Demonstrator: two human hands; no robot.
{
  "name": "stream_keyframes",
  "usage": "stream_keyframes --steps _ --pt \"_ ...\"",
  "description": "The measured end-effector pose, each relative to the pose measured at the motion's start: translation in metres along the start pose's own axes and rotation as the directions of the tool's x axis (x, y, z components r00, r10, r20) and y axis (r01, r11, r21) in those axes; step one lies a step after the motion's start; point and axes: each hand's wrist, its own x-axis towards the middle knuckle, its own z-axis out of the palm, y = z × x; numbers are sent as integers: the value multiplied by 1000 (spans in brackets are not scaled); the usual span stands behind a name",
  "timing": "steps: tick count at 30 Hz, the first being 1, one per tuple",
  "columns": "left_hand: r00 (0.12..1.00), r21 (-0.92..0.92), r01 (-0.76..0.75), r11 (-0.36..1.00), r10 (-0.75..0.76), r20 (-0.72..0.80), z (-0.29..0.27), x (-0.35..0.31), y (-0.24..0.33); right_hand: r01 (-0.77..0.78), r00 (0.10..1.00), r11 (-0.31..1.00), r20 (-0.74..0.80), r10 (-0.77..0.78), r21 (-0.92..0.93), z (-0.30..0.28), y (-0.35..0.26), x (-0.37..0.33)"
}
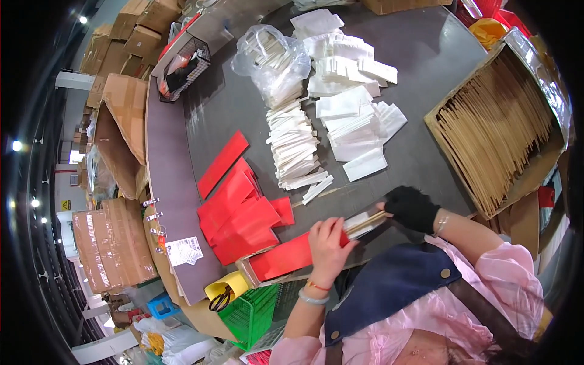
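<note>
Apparently the work in hand is slipping thin tan strips [372,222] into a long red paper sleeve [283,257], which lies along the near edge of the table, close to the wearer's body. The bare left hand [328,248] grips the sleeve's right end, thumb and fingers closed around it. The right hand [411,210], in a black fingerless glove, pinches the outer ends of the strips, beside a bit of white. How far in they reach is hidden. The next move seems to call for a steady left hold and a straight push from the right.

Left of the sleeve, a tilted yellow holder [236,281] contains black-handled scissors [220,300]; a green plastic crate [258,307] is below, its contents unclear. Farther up the table lie fanned red sleeves [234,213]. At right, an open cardboard carton [439,126] is packed with tightly ranked tan pieces [496,128]. Beyond, white paper bundles [350,121] lie beside a row of white slips [292,143], which leads to a clear plastic bag [292,68] holding more slips. At the far left, a black wire basket [202,53] holds dark and orange items.
</note>
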Motion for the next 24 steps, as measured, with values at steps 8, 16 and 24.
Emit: stream_keyframes --steps 8,16,24 --pt "1000 51 -10 999 11 -7 8 7 8 -315 934 898 -68 351 308 28 1 -8" --pt "942 119 -189 975 145 303 -16 31 7 62 997 980 -24 -68 -190 -22 -46 35" --pt "994 375 -40 926 74 -77 -103 50 -57 -197 975 960 -144 170 -200 -65 -27 15"
